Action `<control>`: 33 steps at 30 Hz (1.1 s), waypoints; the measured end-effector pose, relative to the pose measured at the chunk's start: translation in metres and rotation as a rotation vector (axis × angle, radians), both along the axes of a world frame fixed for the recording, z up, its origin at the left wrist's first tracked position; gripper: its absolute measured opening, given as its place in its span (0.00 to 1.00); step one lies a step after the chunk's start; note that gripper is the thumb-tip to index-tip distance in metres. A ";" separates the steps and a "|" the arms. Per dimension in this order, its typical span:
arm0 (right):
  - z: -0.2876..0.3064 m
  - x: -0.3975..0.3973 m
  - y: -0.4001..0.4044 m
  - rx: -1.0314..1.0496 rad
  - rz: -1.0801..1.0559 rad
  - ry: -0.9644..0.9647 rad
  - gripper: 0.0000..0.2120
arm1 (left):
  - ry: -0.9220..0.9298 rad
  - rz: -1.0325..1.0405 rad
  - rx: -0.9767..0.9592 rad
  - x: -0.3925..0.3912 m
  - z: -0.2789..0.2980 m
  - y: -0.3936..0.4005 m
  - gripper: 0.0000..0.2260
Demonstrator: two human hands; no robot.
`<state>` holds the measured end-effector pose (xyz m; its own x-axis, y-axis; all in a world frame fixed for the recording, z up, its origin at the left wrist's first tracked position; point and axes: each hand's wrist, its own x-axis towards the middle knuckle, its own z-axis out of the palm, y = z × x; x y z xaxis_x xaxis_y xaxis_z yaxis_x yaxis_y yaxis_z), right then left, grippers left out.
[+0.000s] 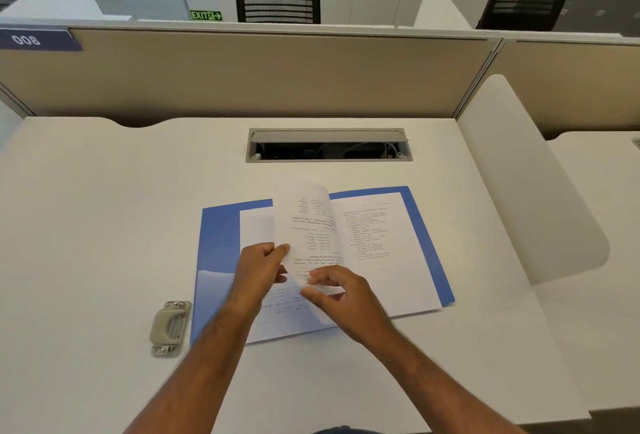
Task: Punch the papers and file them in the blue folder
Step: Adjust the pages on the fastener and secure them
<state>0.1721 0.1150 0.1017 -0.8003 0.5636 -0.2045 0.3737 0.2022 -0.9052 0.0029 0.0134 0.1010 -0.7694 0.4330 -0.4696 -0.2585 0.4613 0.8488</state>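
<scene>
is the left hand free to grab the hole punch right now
Probably not yet: the left hand pinches the lifted sheet. The hole punch lies close on its side, nothing between.

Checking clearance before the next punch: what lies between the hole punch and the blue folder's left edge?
Only a narrow strip of bare desk separates the hole punch from the blue folder, as the head view shows.

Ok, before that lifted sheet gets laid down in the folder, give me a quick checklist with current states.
1. Blue folder open flat on desk: ok.
2. Left hand pinches lifted sheet: ok.
3. Right hand holds the sheet's lower edge: ok.
4. Sheet punched: cannot tell, no holes visible.
5. Hole punch clear of folder, left of it: ok.
6. Filed pages lying flat: ok.
</scene>
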 end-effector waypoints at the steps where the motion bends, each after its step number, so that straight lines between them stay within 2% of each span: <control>1: 0.001 0.002 0.001 -0.003 -0.004 0.014 0.28 | 0.017 0.007 -0.014 -0.004 -0.002 -0.003 0.10; 4: -0.002 0.012 0.010 0.017 -0.031 0.026 0.19 | 0.024 0.030 -0.040 -0.013 -0.009 -0.015 0.09; 6: -0.011 0.021 0.021 0.036 -0.091 -0.023 0.12 | 0.010 0.044 -0.047 -0.017 -0.013 -0.023 0.09; 11: -0.043 0.049 0.059 0.090 -0.225 -0.146 0.03 | 0.023 0.077 -0.092 -0.024 -0.023 -0.041 0.11; 18: -0.070 0.089 0.103 0.268 -0.443 -0.291 0.15 | 0.068 0.118 -0.165 -0.034 -0.050 -0.060 0.08; 19: -0.071 0.093 0.107 0.265 -0.464 -0.330 0.18 | 0.103 0.134 -0.178 -0.032 -0.049 -0.060 0.06; 22: -0.074 0.100 0.114 0.271 -0.500 -0.427 0.24 | 0.387 0.156 -0.216 -0.018 -0.050 -0.055 0.15; 23: -0.075 0.102 0.116 0.274 -0.506 -0.442 0.25 | 0.478 0.111 -0.211 -0.009 -0.051 -0.051 0.16; 25: -0.075 0.102 0.119 0.244 -0.510 -0.458 0.26 | 0.539 -0.058 -0.186 0.010 -0.054 -0.040 0.14; 29: -0.076 0.097 0.118 0.153 -0.497 -0.501 0.30 | 0.663 -0.512 -0.091 0.054 -0.067 -0.019 0.12; 33: -0.077 0.095 0.118 0.166 -0.477 -0.527 0.32 | 0.790 -0.806 -0.091 0.077 -0.073 0.004 0.20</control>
